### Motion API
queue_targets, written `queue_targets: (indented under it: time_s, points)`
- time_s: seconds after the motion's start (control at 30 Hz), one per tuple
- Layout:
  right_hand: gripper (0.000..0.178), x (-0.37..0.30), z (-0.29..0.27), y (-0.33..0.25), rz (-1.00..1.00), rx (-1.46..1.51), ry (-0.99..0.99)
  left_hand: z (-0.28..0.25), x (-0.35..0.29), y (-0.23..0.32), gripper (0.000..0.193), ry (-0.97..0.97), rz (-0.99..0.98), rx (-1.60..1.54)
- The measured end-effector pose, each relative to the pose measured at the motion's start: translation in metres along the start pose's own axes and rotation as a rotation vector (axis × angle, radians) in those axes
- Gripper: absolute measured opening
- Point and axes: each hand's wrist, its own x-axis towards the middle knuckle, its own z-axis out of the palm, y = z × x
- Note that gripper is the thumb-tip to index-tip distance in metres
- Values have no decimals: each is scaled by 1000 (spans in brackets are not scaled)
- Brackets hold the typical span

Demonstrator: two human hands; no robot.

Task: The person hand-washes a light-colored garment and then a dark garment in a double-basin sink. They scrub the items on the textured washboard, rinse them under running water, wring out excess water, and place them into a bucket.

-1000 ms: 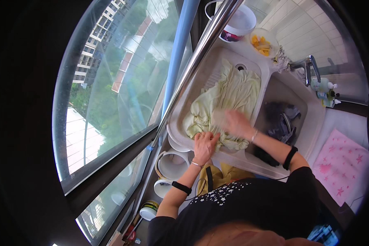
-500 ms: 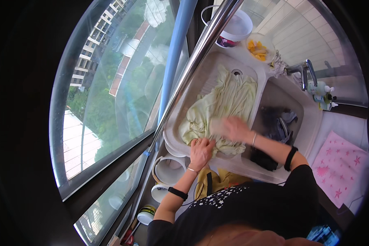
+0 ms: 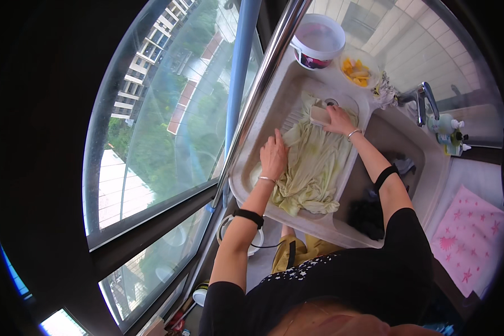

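Observation:
A wet, pale yellow-green garment (image 3: 313, 168) lies spread and creased in the left basin of the double sink (image 3: 245, 185). My right hand (image 3: 340, 120) grips a pale rectangular block (image 3: 320, 116) over the garment's far end, near the drain; I cannot tell whether it is a brush or a bar of soap. Along the left edge of the garment rests my left hand (image 3: 273, 158), its fingers stretched out and holding nothing. Dark clothes (image 3: 369, 215) sit in the right basin, beneath my right forearm.
A white bucket (image 3: 318, 42) and a bowl of yellow pieces (image 3: 357, 71) stand behind the sink. The faucet (image 3: 423, 103) and several bottles (image 3: 449, 131) are at the right. A metal rail (image 3: 263, 73) runs along the window side. A pink starfish-patterned cloth (image 3: 467, 241) lies right.
My right hand has moved from the garment's near part to its far end with the pale block. My left hand has shifted farther away, and its fingers have straightened. The garment's near-left folds have spread.

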Motion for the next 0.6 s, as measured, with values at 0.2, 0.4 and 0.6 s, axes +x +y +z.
queue_targets:
  time_s: [0.2, 0.4, 0.6]
  points:
    - [70, -10, -44, 5, -34, 108, 329, -46, -36, -19, 22, 164, -103, -471]
    - [66, -95, -81, 32, 72, 165, 640, -57, -98, -30, 27, -109, -438, -872]
    - [56, -197, 11, 57, 704, 852, 613, -30, -117, 10, 60, 22, -86, -251]
